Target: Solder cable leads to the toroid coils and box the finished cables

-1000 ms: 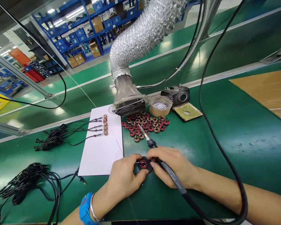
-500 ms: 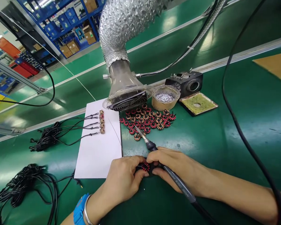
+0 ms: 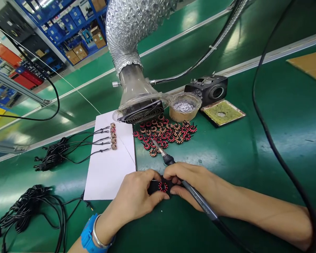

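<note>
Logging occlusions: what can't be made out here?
All in the head view:
Black piece around red ring: edges partly behind left hand and right hand.
Soldering iron: handle lettering too small, grip partly behind right hand.
Foil duct: far end cut off by top edge.
Cardboard: cut off by right edge.

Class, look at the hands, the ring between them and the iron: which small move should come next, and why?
Probably steady the ring with the left hand before turning the iron: that hand's finger and thumb are beside the ring, while the iron, held in the right hand, points away from it, toward the pile.
</note>
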{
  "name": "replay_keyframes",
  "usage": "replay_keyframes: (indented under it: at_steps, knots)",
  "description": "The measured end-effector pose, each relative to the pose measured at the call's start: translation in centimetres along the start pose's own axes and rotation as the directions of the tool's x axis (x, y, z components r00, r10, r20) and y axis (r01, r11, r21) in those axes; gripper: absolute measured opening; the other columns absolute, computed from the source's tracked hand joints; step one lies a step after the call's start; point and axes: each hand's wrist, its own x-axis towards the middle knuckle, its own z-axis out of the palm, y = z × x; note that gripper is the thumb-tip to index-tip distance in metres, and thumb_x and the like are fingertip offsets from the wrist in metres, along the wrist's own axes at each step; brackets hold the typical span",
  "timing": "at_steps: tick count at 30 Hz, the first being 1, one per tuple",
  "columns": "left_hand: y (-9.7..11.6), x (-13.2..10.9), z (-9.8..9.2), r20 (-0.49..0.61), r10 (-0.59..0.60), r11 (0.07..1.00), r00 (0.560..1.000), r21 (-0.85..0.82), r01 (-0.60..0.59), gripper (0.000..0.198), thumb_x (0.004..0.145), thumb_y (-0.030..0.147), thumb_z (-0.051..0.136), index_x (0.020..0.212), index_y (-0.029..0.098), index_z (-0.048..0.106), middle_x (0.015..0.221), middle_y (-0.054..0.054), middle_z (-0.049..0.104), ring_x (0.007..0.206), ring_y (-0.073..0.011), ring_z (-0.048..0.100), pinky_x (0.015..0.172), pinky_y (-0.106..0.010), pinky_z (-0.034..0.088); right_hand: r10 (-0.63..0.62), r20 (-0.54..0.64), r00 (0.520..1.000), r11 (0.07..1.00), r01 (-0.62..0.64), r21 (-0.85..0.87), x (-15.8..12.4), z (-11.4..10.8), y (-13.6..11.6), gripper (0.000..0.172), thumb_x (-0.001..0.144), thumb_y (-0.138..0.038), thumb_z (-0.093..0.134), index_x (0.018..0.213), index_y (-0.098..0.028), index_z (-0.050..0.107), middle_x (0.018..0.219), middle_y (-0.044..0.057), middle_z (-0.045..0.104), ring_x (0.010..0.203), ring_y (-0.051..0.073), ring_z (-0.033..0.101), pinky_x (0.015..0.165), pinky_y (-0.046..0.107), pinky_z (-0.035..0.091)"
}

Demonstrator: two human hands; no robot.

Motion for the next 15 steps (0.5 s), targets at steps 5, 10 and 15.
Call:
replay_keyframes:
  at_steps: [5, 10, 15]
  knots:
    - [-0.1, 0.2, 0.1, 0.023, 0.045, 0.999, 0.999, -0.014, -0.044, 0.019, 0.081, 0.030, 0.071, 0.098, 0.022, 0.070, 0.062, 0.004, 0.057, 0.055, -0.0119, 0.047, 0.056, -0.023, 0.034, 0.003, 0.012, 1.000, 1.000, -0.003, 0.021, 0.0, -0.2, 0.0, 0.035, 0.081, -0.001, 0.054, 0.108, -0.024, 0.049, 0.095, 0.002, 0.062, 0.082, 0.015, 0.062, 0.071, 0.023, 0.050]
    - [-0.5, 0.0, -0.6, 0.030, 0.056, 0.996, 0.998, -0.073, -0.053, 0.022, 0.082, 0.028, 0.068, 0.103, 0.024, 0.068, 0.056, 0.008, 0.042, 0.050, -0.0095, 0.035, 0.051, -0.023, 0.027, -0.071, -0.060, 0.996, 0.997, 0.071, -0.005, 0.5, -0.5, -0.6, 0.032, 0.079, -0.003, 0.054, 0.104, -0.022, 0.050, 0.086, 0.002, 0.060, 0.077, 0.015, 0.058, 0.067, 0.024, 0.048]
    - [-0.4, -0.4, -1.2, 0.003, 0.080, 0.987, 0.997, -0.140, -0.079, 0.016, 0.090, 0.025, 0.049, 0.096, 0.020, 0.063, 0.052, 0.009, 0.028, 0.047, -0.0101, 0.028, 0.049, -0.024, 0.023, -0.117, -0.147, 0.982, 0.993, 0.117, -0.008, 1.3, 0.2, -1.3, 0.024, 0.082, -0.003, 0.049, 0.097, -0.022, 0.051, 0.077, -0.001, 0.058, 0.068, 0.012, 0.054, 0.063, 0.021, 0.046]
